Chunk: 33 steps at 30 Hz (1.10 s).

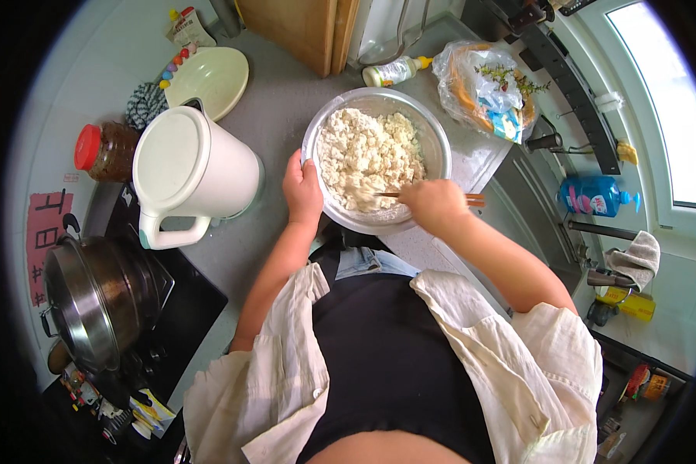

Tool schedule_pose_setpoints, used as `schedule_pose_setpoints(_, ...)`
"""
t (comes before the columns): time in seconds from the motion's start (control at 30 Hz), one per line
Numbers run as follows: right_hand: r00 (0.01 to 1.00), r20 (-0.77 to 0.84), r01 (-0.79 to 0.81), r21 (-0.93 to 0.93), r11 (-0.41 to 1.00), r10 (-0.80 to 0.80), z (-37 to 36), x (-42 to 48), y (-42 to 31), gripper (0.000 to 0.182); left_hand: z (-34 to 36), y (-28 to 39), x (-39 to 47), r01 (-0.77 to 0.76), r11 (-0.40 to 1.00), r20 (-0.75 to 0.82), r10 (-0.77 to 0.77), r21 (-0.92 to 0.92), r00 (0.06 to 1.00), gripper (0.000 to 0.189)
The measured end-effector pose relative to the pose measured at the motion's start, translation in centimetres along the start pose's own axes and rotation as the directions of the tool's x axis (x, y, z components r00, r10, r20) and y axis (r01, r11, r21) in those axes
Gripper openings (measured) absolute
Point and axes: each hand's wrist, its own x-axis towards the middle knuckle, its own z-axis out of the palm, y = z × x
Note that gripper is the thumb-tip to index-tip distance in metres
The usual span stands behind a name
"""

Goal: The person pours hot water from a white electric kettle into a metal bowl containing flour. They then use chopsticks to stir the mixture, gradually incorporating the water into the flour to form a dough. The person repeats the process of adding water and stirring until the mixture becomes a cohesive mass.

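A stainless steel mixing bowl stands at the counter's front edge, holding a lumpy, pale, floury dough mixture. My left hand grips the bowl's left side, thumb at the rim. In my right hand, over the bowl's lower right rim, is a pair of wooden chopsticks. Their tips are in the mixture near the bowl's lower part, where a lump looks blurred.
Left of the bowl stand a white lidded blender jug, a pale green bowl, a red-lidded jar and a steel pot on a black stove. A squeeze bottle, a plastic-wrapped basket and a sink lie behind and right.
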Motion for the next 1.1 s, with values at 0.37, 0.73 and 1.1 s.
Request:
schedule_pose_setpoints(0.37,0.954,-0.147,-0.256,0.045,0.966,0.260,-6.5,6.5,4.8,0.026,0.1,-0.9,0.1,0.009,1.000,0.009,-0.010,0.018,1.000,0.031)
schedule_pose_setpoints(0.73,0.988,-0.052,0.142,-0.015,0.990,-0.142,-3.4,-0.1,0.3,0.010,0.0,-0.2,-0.6,-0.012,0.997,-0.039,0.015,0.081,0.999,0.026)
schedule_pose_setpoints(1.1,0.963,-0.176,-0.186,0.111,0.976,0.203,-5.3,7.3,2.5,0.024,0.0,-1.1,-0.3,0.000,1.000,-0.006,0.000,-0.005,1.000,0.032)
